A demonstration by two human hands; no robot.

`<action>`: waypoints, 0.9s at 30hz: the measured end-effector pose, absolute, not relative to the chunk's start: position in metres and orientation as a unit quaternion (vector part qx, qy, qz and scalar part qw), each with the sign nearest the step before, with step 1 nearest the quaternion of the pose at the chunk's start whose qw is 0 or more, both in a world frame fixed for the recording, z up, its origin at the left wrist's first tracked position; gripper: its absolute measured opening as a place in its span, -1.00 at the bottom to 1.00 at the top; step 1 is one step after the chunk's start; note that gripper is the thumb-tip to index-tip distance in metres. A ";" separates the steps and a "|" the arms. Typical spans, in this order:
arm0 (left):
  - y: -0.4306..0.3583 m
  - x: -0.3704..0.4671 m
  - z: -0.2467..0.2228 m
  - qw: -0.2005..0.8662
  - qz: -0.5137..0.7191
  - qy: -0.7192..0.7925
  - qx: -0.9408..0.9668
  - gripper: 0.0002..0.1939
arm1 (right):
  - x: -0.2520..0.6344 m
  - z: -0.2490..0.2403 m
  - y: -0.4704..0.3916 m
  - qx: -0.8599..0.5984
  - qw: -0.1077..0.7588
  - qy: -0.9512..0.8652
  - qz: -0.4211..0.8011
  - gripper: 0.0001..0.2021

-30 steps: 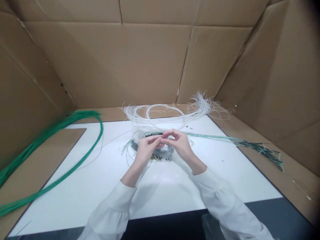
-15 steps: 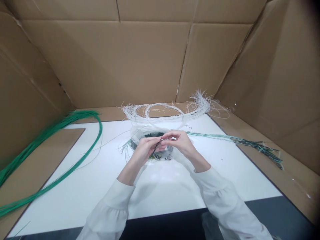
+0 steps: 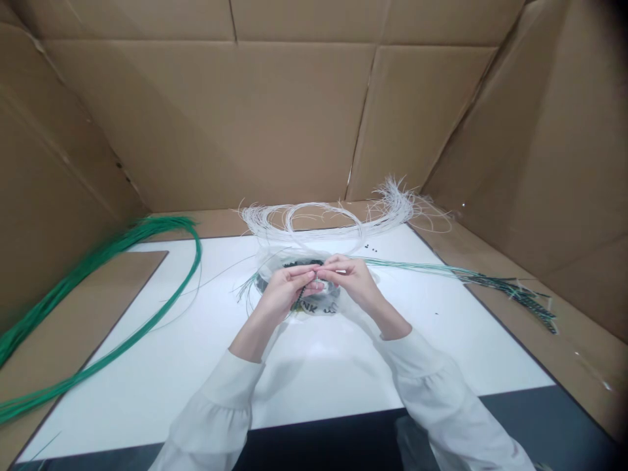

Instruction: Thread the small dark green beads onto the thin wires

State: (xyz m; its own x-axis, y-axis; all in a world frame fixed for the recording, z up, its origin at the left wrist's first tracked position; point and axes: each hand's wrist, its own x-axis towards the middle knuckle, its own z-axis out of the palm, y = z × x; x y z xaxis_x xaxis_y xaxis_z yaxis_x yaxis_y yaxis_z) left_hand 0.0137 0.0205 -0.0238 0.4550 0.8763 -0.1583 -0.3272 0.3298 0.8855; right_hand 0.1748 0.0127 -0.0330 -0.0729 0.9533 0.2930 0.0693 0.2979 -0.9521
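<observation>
A short dark beaded strand (image 3: 301, 296) hangs from the fingers of my left hand (image 3: 282, 292), which is closed in a pinch on it. My right hand (image 3: 354, 280) is also pinched, its fingertips meeting those of my left hand; whatever lies between them is too small to make out. Just beneath both hands lies a clear plastic bag (image 3: 321, 305) with dark lettering and dark pieces inside. Thin green strands stick out at the bag's left side.
Coiled white strands (image 3: 324, 232) lie behind the bag. A long green bundle (image 3: 171, 297) curves along the left. Green strands with dark beaded ends (image 3: 520, 294) stretch right. Small black beads (image 3: 371, 248) dot the white board (image 3: 333, 373). Cardboard walls (image 3: 196, 118) surround the back and sides.
The fingertips of both hands have closed together, and the beaded strand now hangs lower and is more hidden by my left fingers. The surroundings look the same.
</observation>
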 end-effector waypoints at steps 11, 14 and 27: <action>0.017 0.016 -0.021 0.737 0.398 0.344 0.423 -0.72 | 0.175 -0.036 0.013 -0.426 0.543 -0.627 0.360 -0.85; 0.017 0.017 -0.021 0.733 0.397 0.362 0.417 -0.76 | 0.172 -0.034 0.011 -0.430 0.542 -0.625 0.362 -0.82; 0.018 0.017 -0.023 0.701 0.376 0.391 0.464 -0.76 | 0.177 -0.029 0.009 -0.441 0.509 -0.669 0.313 -0.86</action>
